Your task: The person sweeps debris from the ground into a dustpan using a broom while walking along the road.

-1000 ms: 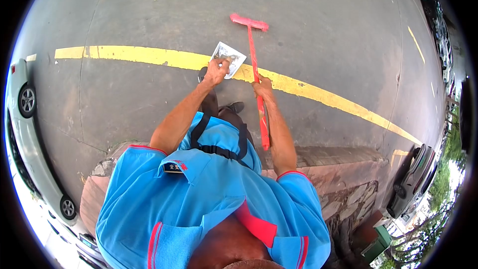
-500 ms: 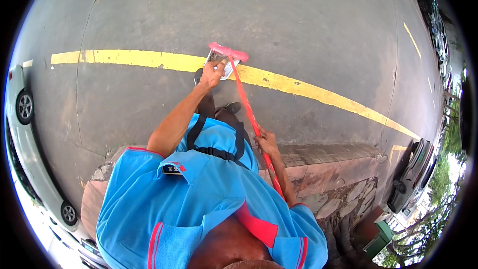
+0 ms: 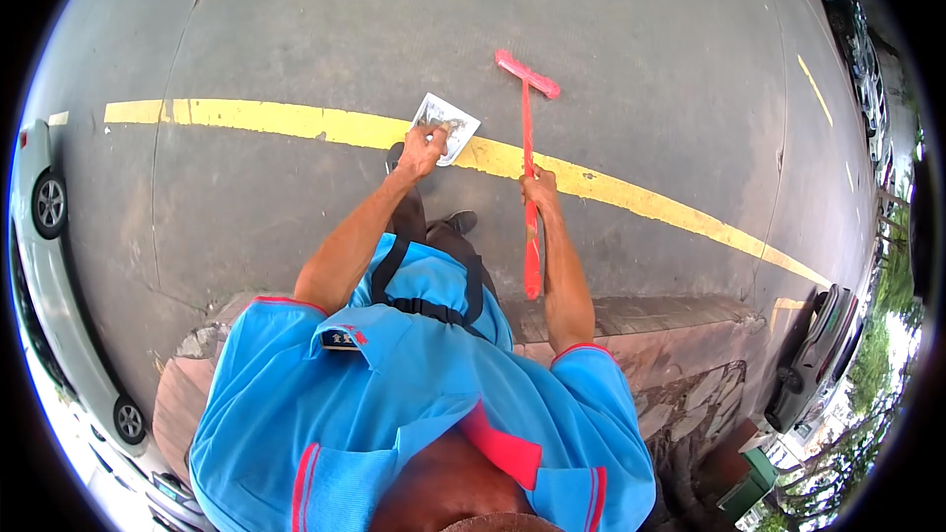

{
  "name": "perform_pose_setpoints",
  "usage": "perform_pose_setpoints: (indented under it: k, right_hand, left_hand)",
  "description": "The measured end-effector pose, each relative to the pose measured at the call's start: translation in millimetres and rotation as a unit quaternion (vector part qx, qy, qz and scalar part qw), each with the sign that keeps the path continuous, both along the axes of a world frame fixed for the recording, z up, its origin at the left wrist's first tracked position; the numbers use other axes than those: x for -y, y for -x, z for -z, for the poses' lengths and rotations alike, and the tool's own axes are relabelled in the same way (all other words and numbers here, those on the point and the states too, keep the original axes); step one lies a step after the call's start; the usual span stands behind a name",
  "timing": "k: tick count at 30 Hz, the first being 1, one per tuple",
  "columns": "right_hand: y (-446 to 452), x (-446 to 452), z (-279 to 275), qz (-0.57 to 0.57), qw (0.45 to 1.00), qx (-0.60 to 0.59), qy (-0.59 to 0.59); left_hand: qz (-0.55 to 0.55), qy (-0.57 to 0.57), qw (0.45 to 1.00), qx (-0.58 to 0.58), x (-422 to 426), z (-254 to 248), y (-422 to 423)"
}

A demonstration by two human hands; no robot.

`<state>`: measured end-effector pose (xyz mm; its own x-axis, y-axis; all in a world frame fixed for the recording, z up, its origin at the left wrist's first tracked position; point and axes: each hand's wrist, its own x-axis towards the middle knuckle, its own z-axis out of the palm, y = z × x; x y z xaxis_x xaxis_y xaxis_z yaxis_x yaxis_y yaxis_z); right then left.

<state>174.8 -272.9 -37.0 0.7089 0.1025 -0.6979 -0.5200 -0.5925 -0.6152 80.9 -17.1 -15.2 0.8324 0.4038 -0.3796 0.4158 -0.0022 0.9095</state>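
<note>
Probably light and stiff, the long red broom [image 3: 527,133] is best held mid-handle, as gripped by the right hand [image 3: 539,185]; contact of its head [image 3: 527,73] with grey concrete [image 3: 611,59] cannot be judged. A white square dustpan [image 3: 461,134] is held by the left hand [image 3: 422,150] near the painted yellow line [image 3: 296,120], a silver car [image 3: 64,286] parked leftward.

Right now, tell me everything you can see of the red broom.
The red broom has a straight, slim handle, seemingly plastic-covered, with a tan patch toward its near end. A narrow, pinkish-red head sits crosswise at the far end, slanting down to the right in the view. Of the hands, only the right hand grips it, around mid-handle. The handle crosses over the yellow line; the head is beyond it. Whether bristles touch the pavement is unclear.
</note>
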Motion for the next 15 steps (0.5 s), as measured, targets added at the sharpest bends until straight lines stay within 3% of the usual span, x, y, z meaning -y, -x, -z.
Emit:
perform_pose_setpoints:
  k: [2,6,11,15]
  right_hand:
    - [22,10,-6,-0.088,0.996,-0.011,0.003]
    - [102,32,-40,-0.138,0.990,-0.036,0.000]
    - [140,57,-88,-0.031,0.987,-0.156,-0.030]
    - [131,61,-89,-0.018,0.988,-0.143,-0.058]
  left_hand:
    - [-0.005,-0.027,1.000,-0.003,2,-8,-1]
    - [-0.003,-0.042,0.999,-0.023,2,-5,-2]
    - [0.004,-0.048,0.998,-0.035,1,-5,-3]
    - [0.003,-0.037,0.999,-0.024,1,-14,-2]
